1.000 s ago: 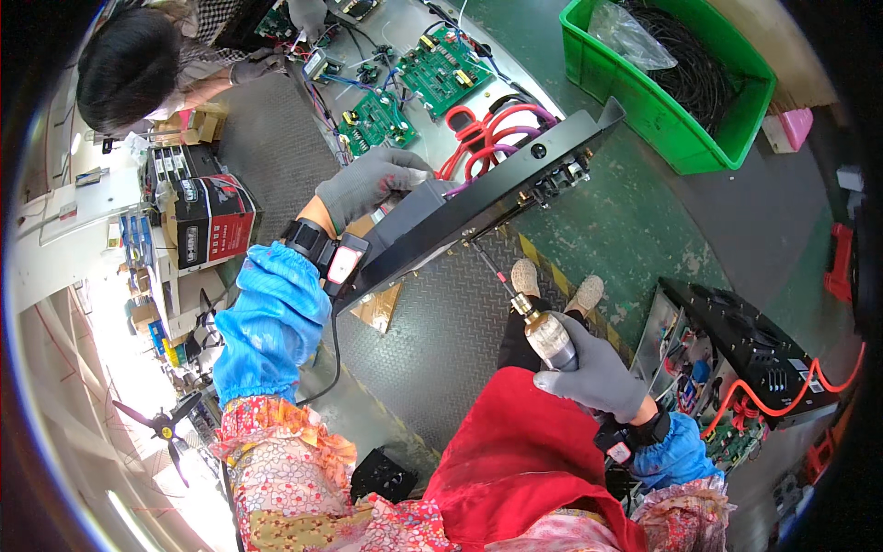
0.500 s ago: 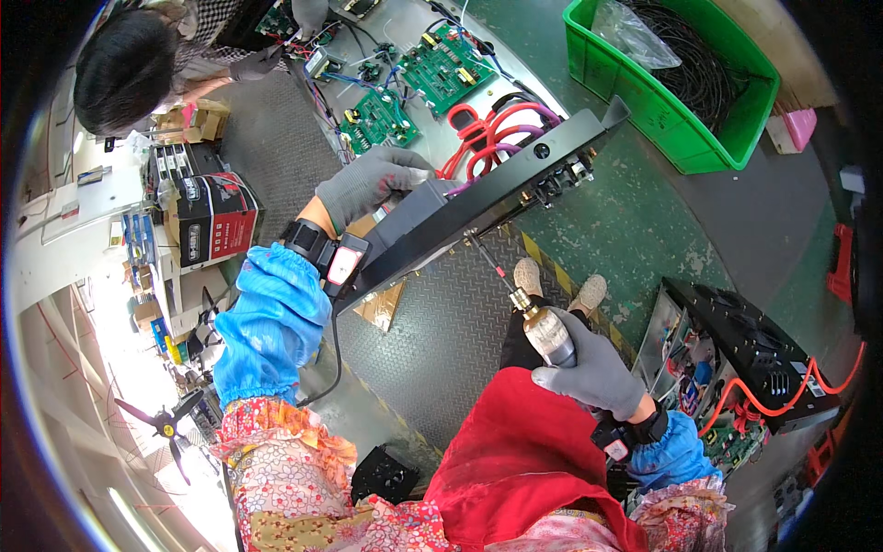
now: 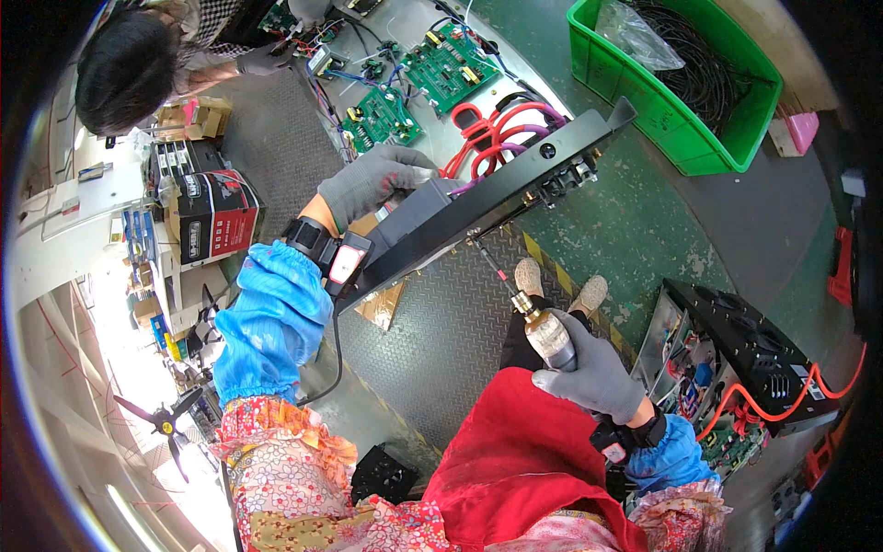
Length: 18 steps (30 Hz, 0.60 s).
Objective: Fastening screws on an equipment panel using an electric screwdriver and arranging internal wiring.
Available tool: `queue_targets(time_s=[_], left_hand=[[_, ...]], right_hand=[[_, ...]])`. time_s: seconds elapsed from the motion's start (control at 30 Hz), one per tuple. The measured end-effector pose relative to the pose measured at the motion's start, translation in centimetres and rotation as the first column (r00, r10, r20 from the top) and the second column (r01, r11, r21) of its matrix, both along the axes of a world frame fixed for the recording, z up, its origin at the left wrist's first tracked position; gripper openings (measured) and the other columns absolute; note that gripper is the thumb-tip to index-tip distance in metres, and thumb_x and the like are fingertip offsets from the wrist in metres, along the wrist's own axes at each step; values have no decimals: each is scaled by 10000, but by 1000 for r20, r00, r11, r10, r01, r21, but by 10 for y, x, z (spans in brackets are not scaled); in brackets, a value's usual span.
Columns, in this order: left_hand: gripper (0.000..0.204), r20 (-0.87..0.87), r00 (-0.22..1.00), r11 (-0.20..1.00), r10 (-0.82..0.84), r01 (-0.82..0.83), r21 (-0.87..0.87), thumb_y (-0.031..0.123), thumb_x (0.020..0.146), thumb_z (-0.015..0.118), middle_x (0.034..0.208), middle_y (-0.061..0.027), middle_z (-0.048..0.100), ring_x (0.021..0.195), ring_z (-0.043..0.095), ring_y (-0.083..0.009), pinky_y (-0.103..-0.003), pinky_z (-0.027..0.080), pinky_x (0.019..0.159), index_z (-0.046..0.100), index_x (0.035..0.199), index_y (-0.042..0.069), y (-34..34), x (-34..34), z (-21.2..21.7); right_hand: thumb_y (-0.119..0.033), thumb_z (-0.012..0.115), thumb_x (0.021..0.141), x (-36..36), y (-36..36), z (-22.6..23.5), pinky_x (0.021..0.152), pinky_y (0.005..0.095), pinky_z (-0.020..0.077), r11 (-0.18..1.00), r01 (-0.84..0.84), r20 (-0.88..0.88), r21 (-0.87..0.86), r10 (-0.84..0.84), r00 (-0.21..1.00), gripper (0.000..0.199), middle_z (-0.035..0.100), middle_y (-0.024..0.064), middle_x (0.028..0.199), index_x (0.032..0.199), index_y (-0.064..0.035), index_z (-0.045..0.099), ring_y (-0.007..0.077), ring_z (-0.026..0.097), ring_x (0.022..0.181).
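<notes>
A long black metal panel [image 3: 497, 189] stands tilted in front of me, its right end higher. My left hand [image 3: 375, 187], in a grey glove, is closed with its fingers curled at a dark grey block [image 3: 418, 213] behind the panel; the fingertips are partly hidden. My gloved right hand [image 3: 598, 373] is wrapped round a power screwdriver [image 3: 550, 339]. Its long bit points up and left, and the tip meets the panel's near face. Red and purple cables [image 3: 501, 138] loop behind the panel, by a set of red handles [image 3: 469, 120].
Green circuit boards [image 3: 449, 69] lie on the metal plate beyond. A green bin [image 3: 676, 110] of black cable stands far right. At right is an opened black unit [image 3: 736, 340] with an orange hose [image 3: 745, 396]. A co-worker's gloved hand [image 3: 265, 60] works far left.
The panel's right end has shifted slightly to the right. My two hands keep nearly the same places and grips. The co-worker's hand has moved a little.
</notes>
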<state>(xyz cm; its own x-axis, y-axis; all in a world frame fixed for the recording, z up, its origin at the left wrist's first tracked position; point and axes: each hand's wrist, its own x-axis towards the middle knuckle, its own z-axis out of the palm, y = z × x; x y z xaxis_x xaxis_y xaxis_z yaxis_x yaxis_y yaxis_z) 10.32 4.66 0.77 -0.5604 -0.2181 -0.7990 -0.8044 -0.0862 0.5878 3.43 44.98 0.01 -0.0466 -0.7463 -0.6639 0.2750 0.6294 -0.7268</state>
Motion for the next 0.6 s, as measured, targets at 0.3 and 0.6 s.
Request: queue_targets(time_s=[0.3,0.6], left_hand=[[315,-13,1000,999,15,-14,49,168,902,712,1002,-45,684,856,657,-124,-260,534,759,653,1149,-19,1,-1,4],[283,-30,1000,1000,7,-7,16,176,906,711,966,-28,677,821,635,-95,-246,521,735,670,1118,-7,5,-2,4]], right_hand=[[-339,776,777,2,0,-8,856,363,528,996,60,7,-66,-60,998,843,680,167,1087,1472,-68,383,287,701,939],[-205,758,776,-12,4,-31,622,270,484,987,157,773,33,-125,622,725,606,51,839,1399,-25,433,136,608,672]])
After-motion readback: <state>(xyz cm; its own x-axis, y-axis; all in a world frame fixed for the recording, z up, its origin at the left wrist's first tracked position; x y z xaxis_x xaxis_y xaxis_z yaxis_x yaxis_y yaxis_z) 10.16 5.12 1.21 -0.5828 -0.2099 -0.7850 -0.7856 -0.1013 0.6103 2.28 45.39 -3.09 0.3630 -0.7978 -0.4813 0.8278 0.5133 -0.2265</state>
